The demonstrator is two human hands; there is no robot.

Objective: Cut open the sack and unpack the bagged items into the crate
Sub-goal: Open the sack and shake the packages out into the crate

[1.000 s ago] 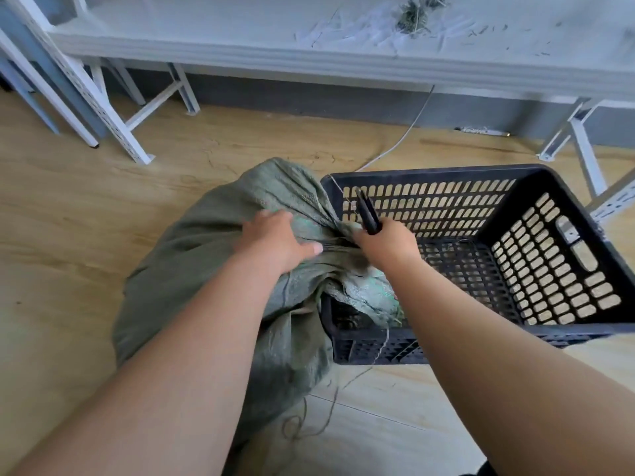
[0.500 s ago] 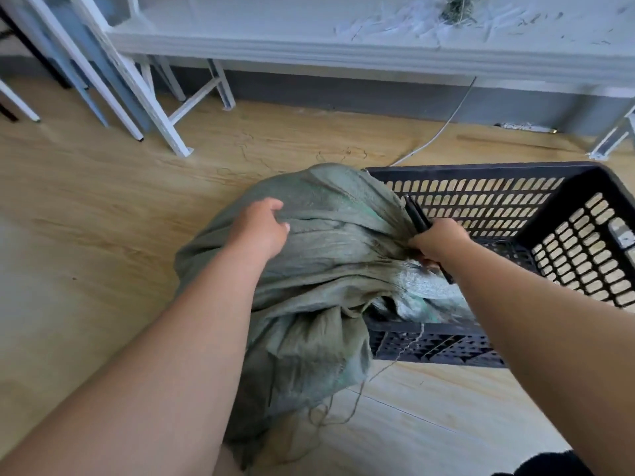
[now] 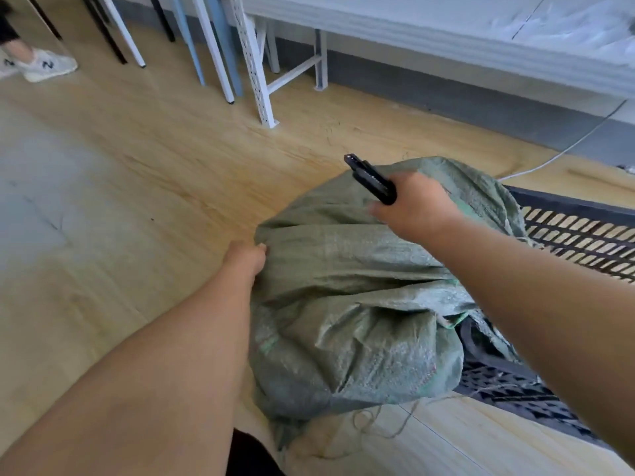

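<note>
Left hand grips the left edge of the green woven sack, fingers curled into the fabric. The sack lies bulging on the wood floor, its right end draped over the black slotted crate. Right hand, above the sack's top, is closed round a black cutter pointing up-left.

The green woven sack sits bulging and creased on the wooden floor, its right side leaning against and spilling over the near corner of the black slotted plastic crate. Loose threads trail from its lower edge. A black utility knife points up-left above the sack.
</note>
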